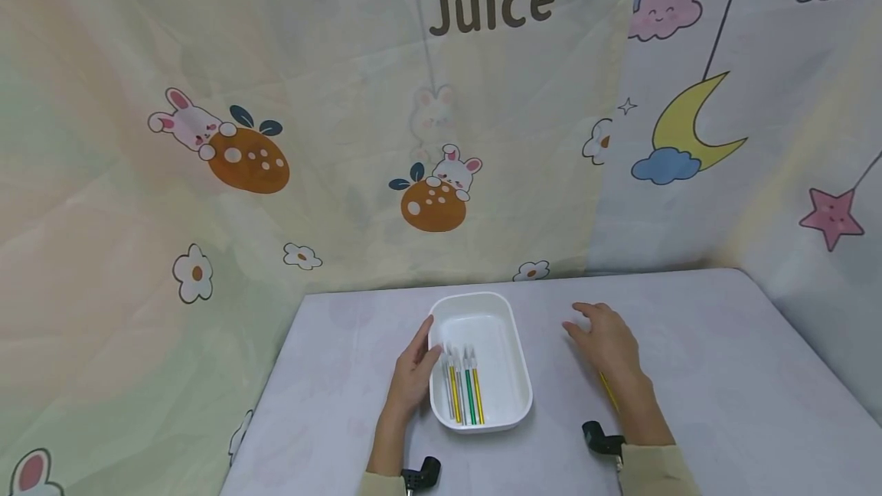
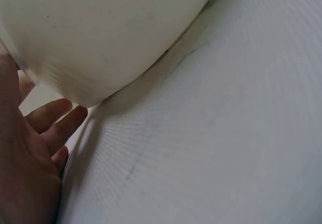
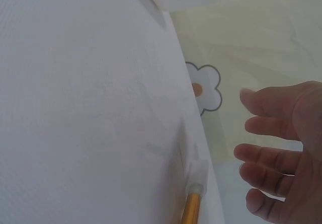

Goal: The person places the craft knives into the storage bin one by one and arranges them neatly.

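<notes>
A white rectangular tray (image 1: 506, 373) with rounded corners lies on the table in the head view. My left hand (image 1: 411, 373) holds its left side, the thumb at the rim and the fingers along the outer wall. Inside, several slim metallic pen-shaped tools (image 1: 468, 396) lie side by side, gold, silver and green, with clear caps pointing away from me. To the right, my right hand (image 1: 609, 343) is raised with spread, slightly bent fingers and nothing in them. Below its wrist lies another gold pen-shaped tool (image 3: 190, 209) with a clear cap, partly hidden by the arm.
A pale cloth covers the table (image 1: 723, 373). Behind its far edge hangs a printed curtain (image 1: 344, 98) with rabbits, flowers and a moon. Black wrist-worn devices (image 1: 602, 438) sit at both cuffs.
</notes>
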### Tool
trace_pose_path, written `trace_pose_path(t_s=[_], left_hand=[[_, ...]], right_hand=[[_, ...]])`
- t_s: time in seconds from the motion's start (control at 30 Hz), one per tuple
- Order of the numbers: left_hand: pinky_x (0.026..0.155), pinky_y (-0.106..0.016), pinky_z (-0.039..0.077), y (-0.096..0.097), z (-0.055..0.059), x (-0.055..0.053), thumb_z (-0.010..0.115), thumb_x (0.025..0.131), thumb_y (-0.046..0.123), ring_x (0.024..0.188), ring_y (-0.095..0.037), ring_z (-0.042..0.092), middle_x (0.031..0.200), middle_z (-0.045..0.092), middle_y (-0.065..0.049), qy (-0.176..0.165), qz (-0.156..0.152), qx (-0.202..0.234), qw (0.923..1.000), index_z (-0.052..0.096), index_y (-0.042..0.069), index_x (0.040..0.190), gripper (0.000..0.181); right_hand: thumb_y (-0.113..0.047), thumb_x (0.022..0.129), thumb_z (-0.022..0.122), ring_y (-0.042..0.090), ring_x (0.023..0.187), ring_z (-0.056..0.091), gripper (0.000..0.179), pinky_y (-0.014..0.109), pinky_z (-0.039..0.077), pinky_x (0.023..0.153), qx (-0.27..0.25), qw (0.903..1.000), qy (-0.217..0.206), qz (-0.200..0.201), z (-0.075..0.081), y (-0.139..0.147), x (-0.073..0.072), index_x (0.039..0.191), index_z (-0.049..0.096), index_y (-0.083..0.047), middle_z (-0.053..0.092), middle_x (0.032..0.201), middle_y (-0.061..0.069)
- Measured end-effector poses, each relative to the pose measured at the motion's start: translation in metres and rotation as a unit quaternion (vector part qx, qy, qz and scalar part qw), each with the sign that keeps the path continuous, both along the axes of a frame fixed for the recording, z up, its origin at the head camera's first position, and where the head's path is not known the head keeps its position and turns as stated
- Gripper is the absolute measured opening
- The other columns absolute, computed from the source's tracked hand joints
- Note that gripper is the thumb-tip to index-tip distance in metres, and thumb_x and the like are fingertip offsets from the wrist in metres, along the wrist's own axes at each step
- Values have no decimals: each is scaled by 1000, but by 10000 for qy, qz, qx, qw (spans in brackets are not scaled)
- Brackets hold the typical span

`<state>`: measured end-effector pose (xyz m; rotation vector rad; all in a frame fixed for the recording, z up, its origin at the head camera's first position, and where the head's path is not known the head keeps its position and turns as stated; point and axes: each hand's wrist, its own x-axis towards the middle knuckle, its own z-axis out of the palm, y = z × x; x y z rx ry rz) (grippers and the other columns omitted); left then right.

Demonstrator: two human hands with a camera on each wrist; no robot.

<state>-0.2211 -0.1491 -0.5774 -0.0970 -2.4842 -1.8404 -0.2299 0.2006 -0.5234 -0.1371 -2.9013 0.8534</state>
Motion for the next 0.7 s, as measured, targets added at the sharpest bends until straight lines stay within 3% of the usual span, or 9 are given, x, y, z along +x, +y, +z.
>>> trace_pose_path(t_s=[0.33, 0.7], left_hand=[[128, -39, 30, -1, 2, 1, 59, 106, 28, 155, -9, 34, 164, 38, 19, -50, -3, 1, 10000, 42, 43, 157, 55], [127, -40, 30, 0, 3, 1, 59, 106, 28, 155, -10, 34, 164, 38, 18, -61, 27, 9, 10000, 41, 43, 157, 55]], right_hand=[[-30, 99, 70, 51, 126, 59, 47, 66, 55, 96, -122, 9996, -256, 69, -3, 10, 1, 137, 66, -2, 62, 136, 30], [-25, 96, 74, 55, 133, 50, 52, 71, 48, 103, -207, 9960, -867, 57, 4, 16, 5, 142, 63, -5, 55, 144, 32]])
